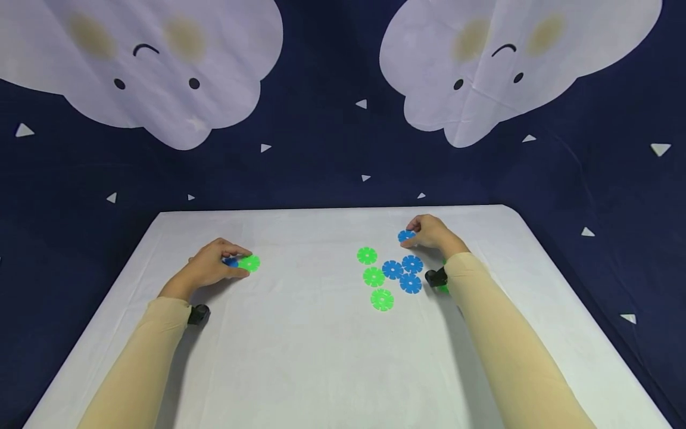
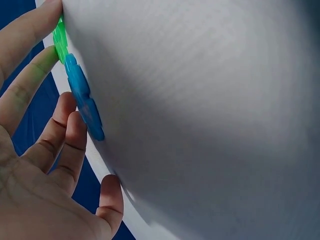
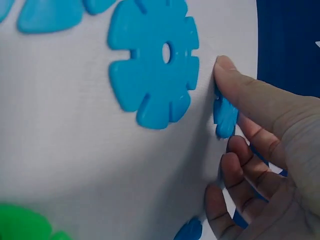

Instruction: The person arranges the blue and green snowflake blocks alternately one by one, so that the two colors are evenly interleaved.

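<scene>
At the left of the table, my left hand point(image 1: 211, 264) pinches a notched green plastic disc point(image 1: 252, 263) between thumb and index finger. Under that palm lies a blue disc point(image 2: 84, 100), end to end with the green one; the other fingers reach along its side. Toward the far right, my right hand point(image 1: 433, 232) holds a blue disc point(image 1: 405, 236) by its edges, thumb on the near side and fingers on the far side. Closer in, another blue disc point(image 3: 155, 62) lies flat beside the thumb. The little finger is near one more blue disc point(image 3: 190, 229).
Three green discs point(image 1: 373, 276) form a loose column right of centre, beside three blue discs point(image 1: 411, 283) lying close together. More green point(image 1: 442, 289) peeks out by the right wrist camera. The white table point(image 1: 300, 357) meets a dark blue cloth point(image 1: 321, 149) with clouds behind it.
</scene>
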Action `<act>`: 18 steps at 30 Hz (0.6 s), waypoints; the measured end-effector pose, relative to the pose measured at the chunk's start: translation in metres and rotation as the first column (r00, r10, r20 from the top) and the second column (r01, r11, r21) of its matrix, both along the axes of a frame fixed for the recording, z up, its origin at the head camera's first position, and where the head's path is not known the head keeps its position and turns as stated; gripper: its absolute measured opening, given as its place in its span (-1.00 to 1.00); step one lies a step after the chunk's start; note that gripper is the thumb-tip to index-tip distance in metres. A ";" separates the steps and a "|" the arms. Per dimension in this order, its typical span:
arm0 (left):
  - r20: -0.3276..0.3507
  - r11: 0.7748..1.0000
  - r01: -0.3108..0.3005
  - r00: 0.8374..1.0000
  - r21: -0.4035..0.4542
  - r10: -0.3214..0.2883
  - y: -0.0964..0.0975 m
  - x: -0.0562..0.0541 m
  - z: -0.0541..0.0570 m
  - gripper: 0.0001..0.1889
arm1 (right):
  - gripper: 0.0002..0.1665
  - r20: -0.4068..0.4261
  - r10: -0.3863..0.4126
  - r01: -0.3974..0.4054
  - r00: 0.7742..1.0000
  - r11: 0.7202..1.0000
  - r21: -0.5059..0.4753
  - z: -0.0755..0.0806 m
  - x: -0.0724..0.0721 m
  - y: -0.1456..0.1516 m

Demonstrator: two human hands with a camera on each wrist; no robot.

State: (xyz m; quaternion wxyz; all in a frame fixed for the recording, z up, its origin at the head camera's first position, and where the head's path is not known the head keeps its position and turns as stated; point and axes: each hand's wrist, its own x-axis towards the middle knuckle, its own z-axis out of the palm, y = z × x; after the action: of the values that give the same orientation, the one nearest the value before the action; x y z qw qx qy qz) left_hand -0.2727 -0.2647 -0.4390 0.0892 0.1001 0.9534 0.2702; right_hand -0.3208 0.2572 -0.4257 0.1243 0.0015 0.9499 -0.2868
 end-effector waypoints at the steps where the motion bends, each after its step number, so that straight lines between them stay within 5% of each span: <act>1: 0.002 1.000 -0.001 1.000 0.001 0.001 0.000 0.000 0.000 -0.42 | -0.42 0.008 -0.007 0.008 1.000 1.000 -0.004 0.000 0.000 0.000; 18: -0.002 1.000 -0.014 1.000 0.000 0.014 0.000 0.001 0.003 -0.43 | -0.29 0.034 0.052 -0.051 0.998 0.998 -0.033 0.001 0.006 0.009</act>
State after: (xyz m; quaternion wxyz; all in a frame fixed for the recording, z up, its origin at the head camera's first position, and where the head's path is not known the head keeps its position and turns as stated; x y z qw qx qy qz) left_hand -0.2712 -0.2645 -0.4363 0.0861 0.0935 0.9543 0.2706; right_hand -0.3145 0.2666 -0.4247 0.1480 -0.0200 0.9426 -0.2987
